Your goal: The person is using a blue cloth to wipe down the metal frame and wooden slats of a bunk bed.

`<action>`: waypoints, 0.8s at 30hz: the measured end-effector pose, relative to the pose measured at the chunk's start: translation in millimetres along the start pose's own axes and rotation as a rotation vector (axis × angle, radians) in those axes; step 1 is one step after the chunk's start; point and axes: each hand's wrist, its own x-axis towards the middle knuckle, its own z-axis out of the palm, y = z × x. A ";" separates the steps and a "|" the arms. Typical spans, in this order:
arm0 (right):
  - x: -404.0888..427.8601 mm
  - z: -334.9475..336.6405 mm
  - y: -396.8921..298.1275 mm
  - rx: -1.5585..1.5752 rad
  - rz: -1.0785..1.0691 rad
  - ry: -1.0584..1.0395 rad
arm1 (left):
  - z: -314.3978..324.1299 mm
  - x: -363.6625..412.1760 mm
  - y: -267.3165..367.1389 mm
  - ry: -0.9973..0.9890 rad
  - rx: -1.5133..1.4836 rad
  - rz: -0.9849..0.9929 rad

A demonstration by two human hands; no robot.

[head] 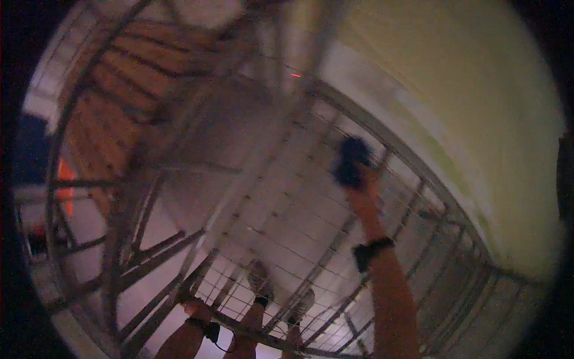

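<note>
My right hand (pixel 362 177) is stretched forward over a metal wire-mesh frame (pixel 287 251), shut on a dark blue, soft-looking item (pixel 352 161) that blur keeps from being told more exactly. A dark band (pixel 372 252) circles that wrist. At the lower left, my left hand (pixel 196 309) rests closed at the frame's curved metal rail (pixel 269 337), and its wrist also bears a dark band with a thin cord or loop. Through the mesh my shoes (pixel 258 274) show below.
Metal bars and braces (pixel 157 251) stand on the left, before brown slats (pixel 134 67). A thick blurred post or beam (pixel 305 40) runs down the upper middle. Barred metal racking (pixel 430 251) lies on the right, beneath a large pale yellow-green surface (pixel 484 112).
</note>
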 end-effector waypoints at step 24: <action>-215.0 -247.3 76.5 -0.028 0.860 0.439 | -1.1 20.7 1.7 0.019 0.383 0.043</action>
